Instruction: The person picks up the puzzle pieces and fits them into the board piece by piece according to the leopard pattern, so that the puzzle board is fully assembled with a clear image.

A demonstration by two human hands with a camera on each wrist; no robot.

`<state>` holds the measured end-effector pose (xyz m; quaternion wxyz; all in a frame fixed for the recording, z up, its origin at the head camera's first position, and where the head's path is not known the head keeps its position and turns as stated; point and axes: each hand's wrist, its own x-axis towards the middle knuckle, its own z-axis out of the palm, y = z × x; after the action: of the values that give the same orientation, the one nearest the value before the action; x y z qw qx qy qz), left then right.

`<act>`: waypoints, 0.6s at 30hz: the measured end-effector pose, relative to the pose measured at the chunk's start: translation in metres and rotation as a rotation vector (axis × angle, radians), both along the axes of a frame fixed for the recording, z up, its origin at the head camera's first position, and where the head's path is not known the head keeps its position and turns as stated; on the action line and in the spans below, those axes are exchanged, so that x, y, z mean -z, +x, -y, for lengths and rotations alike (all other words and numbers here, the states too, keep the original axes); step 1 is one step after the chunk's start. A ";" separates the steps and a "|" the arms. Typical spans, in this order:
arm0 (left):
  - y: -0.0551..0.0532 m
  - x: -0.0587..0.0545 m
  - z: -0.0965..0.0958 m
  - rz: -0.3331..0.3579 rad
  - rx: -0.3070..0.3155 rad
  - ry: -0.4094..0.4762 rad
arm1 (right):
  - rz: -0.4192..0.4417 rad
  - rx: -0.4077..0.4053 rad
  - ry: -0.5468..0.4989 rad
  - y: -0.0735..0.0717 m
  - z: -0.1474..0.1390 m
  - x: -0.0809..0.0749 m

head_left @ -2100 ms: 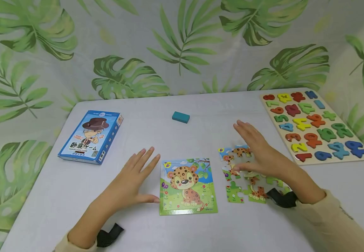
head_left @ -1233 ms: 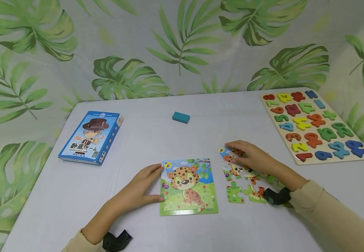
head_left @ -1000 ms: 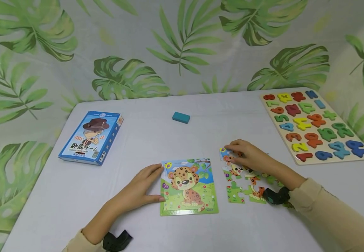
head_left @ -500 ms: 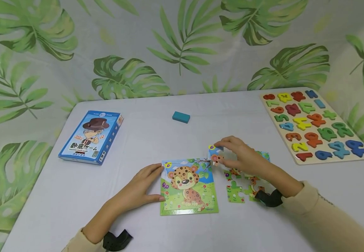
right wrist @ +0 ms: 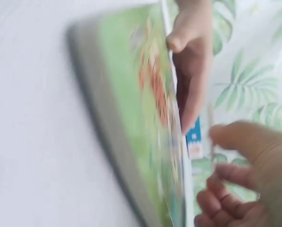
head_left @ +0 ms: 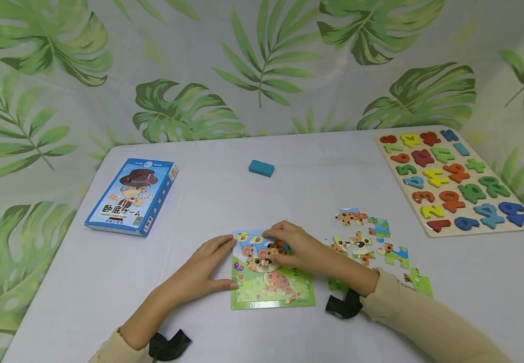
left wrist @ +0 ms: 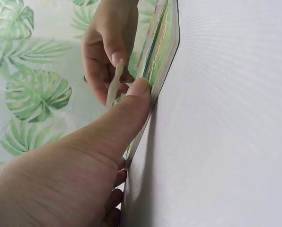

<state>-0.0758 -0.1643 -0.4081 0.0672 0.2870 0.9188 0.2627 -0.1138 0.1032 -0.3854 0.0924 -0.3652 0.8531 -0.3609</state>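
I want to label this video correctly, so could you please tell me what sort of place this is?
Probably a play table, indoors or in a studio: a leopard puzzle, a number board and a leaf-print backdrop suggest it.

The white bench (head_left: 216,196) carries a blue game box (head_left: 130,197) at left, a teal block (head_left: 262,168) mid-back, a leopard board (head_left: 275,285) at front, loose puzzle pieces (head_left: 351,218) beside it, and a number board (head_left: 468,210) at far right.

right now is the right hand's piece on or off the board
Off: in the left wrist view, the right hand pinches the puzzle piece clear of the board.
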 end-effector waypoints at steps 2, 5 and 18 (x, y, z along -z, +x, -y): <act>0.000 0.000 0.000 -0.001 0.001 0.004 | 0.012 0.019 0.006 0.000 0.005 0.005; 0.000 0.001 0.000 0.001 0.002 0.007 | -0.019 0.033 0.022 -0.001 0.009 0.013; -0.001 0.000 0.000 0.000 -0.001 0.001 | -0.099 0.054 0.068 -0.003 0.014 0.019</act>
<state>-0.0766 -0.1640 -0.4084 0.0668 0.2868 0.9187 0.2632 -0.1169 0.0890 -0.4048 0.0525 -0.3560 0.8780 -0.3155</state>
